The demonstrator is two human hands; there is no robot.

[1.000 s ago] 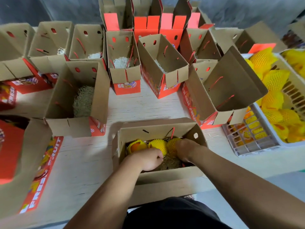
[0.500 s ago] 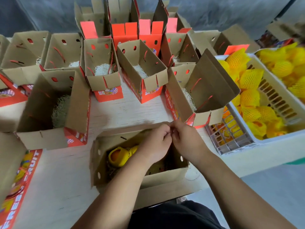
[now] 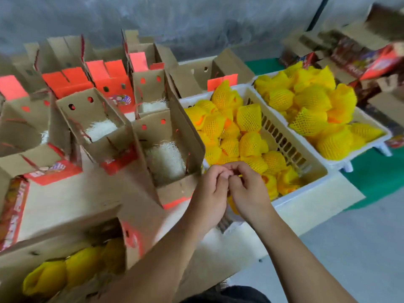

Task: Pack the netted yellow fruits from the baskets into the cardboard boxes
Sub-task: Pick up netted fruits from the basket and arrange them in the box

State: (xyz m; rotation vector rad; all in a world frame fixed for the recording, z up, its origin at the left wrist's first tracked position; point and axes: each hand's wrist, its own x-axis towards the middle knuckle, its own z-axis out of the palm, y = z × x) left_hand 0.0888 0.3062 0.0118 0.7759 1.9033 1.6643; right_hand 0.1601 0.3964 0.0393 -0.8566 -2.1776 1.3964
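Both hands meet in mid-frame above the near corner of the first white basket (image 3: 314, 184). Left hand (image 3: 211, 193) has curled fingers, tips brought against those of the right hand (image 3: 247, 189), whose fingers are curled too. Something small seems pinched between the two sets of fingertips, but it is too small and blurred to tell what, or which hand grips it. Netted yellow fruits (image 3: 249, 119) fill this basket, heaped several deep. A second white basket (image 3: 371, 147) stands just beside it to the right, also piled with netted fruits (image 3: 310, 101). Nearest cardboard box (image 3: 91, 235), lower left on the table (image 3: 236, 254), holds three yellow netted fruits (image 3: 72, 267) side by side, partly blurred. Just left of the hands, an open box (image 3: 175, 193) stands with pale shredded padding (image 3: 164, 162) in its bottom and no fruit visible in it. More open boxes (image 3: 96, 119) crowd the table behind it, several with the same pale padding, flaps up, red-orange outsides. Far right, beyond the baskets, a stack of flat boxes (image 3: 360, 55), blurred. Green surface (image 3: 376, 178) under the second basket.
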